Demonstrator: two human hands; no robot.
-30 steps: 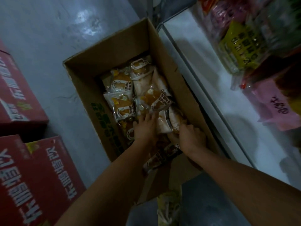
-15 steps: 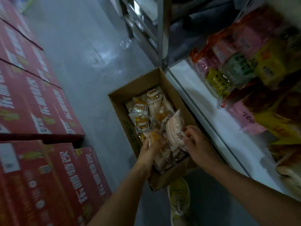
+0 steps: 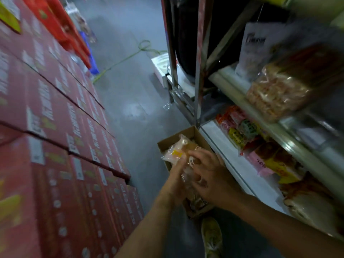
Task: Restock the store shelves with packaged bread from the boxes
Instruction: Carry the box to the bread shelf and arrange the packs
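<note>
Low in the aisle, both hands, left hand [image 3: 176, 185] and right hand [image 3: 210, 175], have lifted gripped bread packets [image 3: 178, 152] clear of the box [image 3: 168, 142], ready for shelving.

the floor [image 3: 130, 94] carries an open box [image 3: 188, 134] and stacked red cartons [image 3: 55, 146]; the lower shelf [image 3: 240, 164] holds snack packs [image 3: 242, 131].

Bread packets [image 3: 177, 151]: clear glossy plastic film. Box [image 3: 188, 131]: brown matt cardboard. Shelf frame [image 3: 200, 58]: shiny metal. Floor [image 3: 130, 86]: smooth grey, faint sheen. Red cartons [image 3: 55, 127]: printed cardboard.
</note>
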